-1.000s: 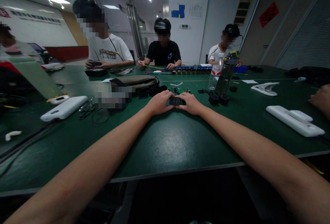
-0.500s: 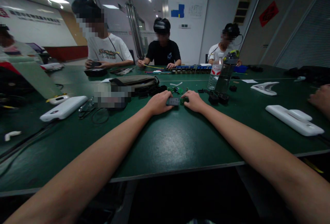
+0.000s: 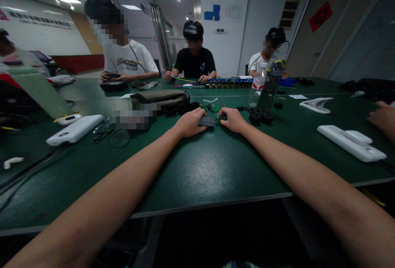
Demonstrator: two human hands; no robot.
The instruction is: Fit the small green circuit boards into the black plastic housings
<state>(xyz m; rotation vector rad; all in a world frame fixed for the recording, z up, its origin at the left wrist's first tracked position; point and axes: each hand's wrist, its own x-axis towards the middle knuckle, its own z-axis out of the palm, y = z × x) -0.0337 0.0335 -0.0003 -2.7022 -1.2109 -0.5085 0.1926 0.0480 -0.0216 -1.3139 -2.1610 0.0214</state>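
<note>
My left hand is closed on a small dark grey box-shaped casing with pale markings on its face, held just above or on the table. Close to its right, my right hand pinches a small green circuit board, partly hidden by the fingers. A narrow gap separates board and casing. Behind the hands lie more green circuit boards in a loose group. Black plastic parts are heaped beyond my left hand, and black blocks sit to the right of my right hand.
A clear water bottle and a dark drinking bottle stand at the right. White devices lie left and right. A grey-green bag lies behind. Several people sit around the green table; another person's hand shows at the right edge.
My right fingers have shifted slightly on the circuit board, curling in more around it. My left hand and the casing stay almost where they were. The view has moved very slightly.
</note>
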